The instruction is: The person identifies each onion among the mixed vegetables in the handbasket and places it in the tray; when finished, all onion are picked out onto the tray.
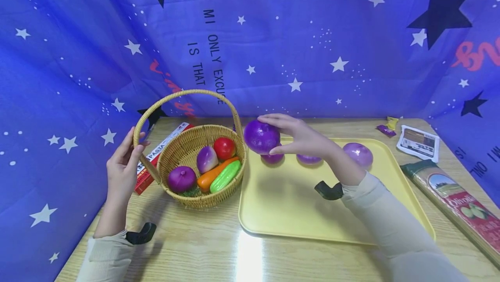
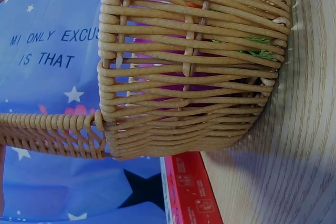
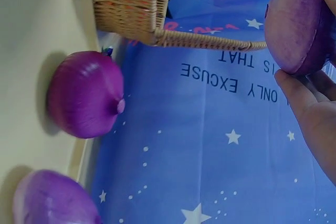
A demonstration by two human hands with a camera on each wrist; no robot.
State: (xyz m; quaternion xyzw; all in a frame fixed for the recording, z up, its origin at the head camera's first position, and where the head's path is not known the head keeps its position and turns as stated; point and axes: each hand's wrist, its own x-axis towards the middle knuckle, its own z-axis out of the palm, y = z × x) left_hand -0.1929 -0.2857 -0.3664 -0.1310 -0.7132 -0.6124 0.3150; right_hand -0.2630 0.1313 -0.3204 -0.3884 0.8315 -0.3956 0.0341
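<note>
1. Our right hand (image 1: 300, 136) grips a purple onion (image 1: 261, 136) in the air, between basket and tray.
2. Our left hand (image 1: 123, 165) curls round the basket handle (image 1: 183, 94) at nine o'clock.
3. The wicker basket (image 1: 203, 199) stands on the desk (image 1: 195, 247), holding vegetables.
4. At three o'clock, the yellow tray (image 1: 289, 204) carries three more onions.

glossy purple onion (image 1: 261, 136) held beside wicker basket (image 1: 183, 145).

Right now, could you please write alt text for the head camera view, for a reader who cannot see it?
A person's right hand holds a purple onion in the air between a wicker basket of toy vegetables and a yellow tray, while the left hand grips the basket's handle. Three more purple onions lie on the tray, on a wooden table before blue starry cloth.
</note>
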